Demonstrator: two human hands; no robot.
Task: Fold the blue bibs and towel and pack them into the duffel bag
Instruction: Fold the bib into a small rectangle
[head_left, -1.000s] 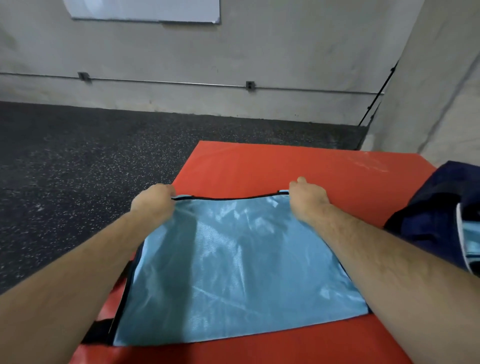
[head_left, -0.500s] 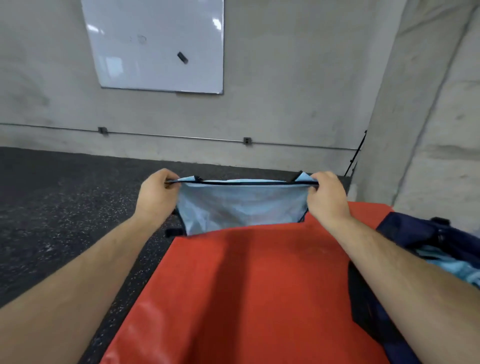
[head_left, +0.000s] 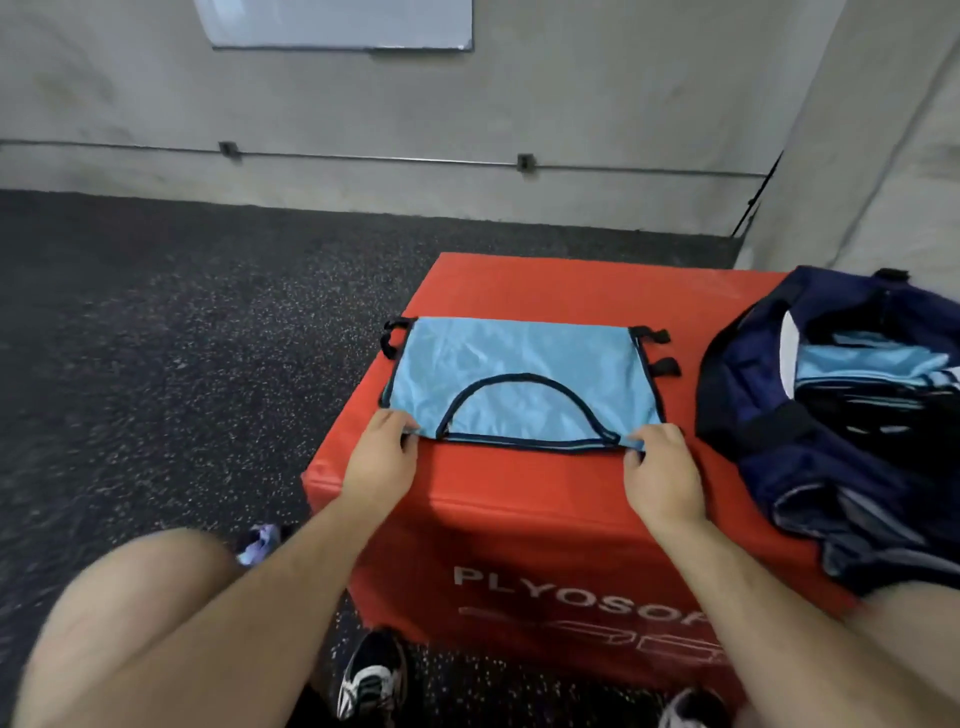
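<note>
Bib (head_left: 519, 379), lifted a moment ago, now folded flat mid-frame on box (head_left: 519, 493); your left hand (head_left: 382, 460) and right hand (head_left: 660, 480) pinch its near corners; probably another fold, then bag (head_left: 753, 364).

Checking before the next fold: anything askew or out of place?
Nothing serious. The blue bib lies flat on the red box, its near corners pinched by left hand and right hand. Only its black straps stick out sideways at the far corners.
</note>
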